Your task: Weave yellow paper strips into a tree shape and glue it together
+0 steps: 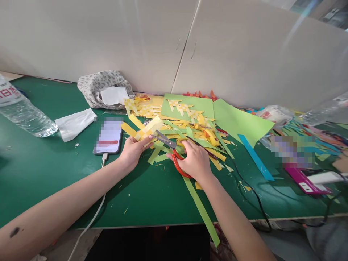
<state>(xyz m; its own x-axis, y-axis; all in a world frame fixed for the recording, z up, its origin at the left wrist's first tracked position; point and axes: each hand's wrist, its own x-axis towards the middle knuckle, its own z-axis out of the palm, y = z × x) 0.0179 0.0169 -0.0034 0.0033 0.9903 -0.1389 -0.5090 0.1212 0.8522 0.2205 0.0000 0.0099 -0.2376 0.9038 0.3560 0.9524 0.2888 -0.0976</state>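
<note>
My left hand (132, 149) pinches a woven piece of yellow paper strips (144, 129) just above the green table (54, 170). My right hand (194, 159) is closed around the red handles of a pair of scissors (174, 152). Their grey blades point left toward the woven piece and are slightly apart. Under both hands lies a heap of yellow and green paper strips (190, 136). A long green strip (202, 210) runs from below my right hand over the table's front edge.
A phone (108, 137) on a white cable lies left of my hands. Beside it are a white paper (74, 123), a water bottle (23, 110) and a patterned cloth pouch (102, 87). Green sheets (239, 119), a blue strip (255, 157), cables and a pink power strip (307, 181) sit right. Cardboard panels (163, 40) wall the back.
</note>
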